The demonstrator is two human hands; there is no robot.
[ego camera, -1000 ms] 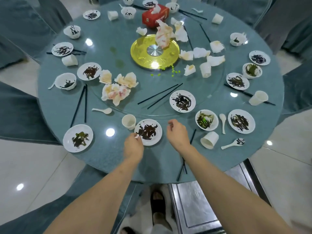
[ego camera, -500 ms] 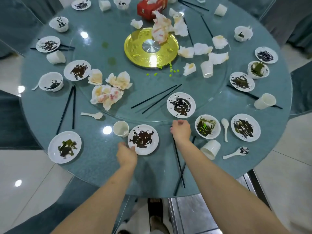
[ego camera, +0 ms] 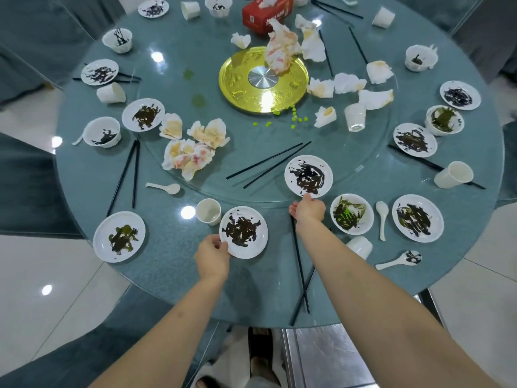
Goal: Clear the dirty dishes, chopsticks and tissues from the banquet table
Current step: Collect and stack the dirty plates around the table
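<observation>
A round teal banquet table is strewn with dirty white plates, bowls, cups, spoons, black chopsticks and crumpled tissues. My left hand pinches the near-left rim of a small white plate smeared with dark sauce at the table's front. My right hand reaches forward and touches the near edge of another dark-smeared plate on the glass turntable. A pair of black chopsticks lies crossed under my right forearm.
A white cup stands just left of the near plate. A plate with green residue and a spoon lie right of my right hand. Stained tissues, a gold centre disc and a red tissue box sit farther back.
My right hand moved forward from the table edge to the near rim of the plate on the turntable. My left hand stayed on the near plate's rim.
</observation>
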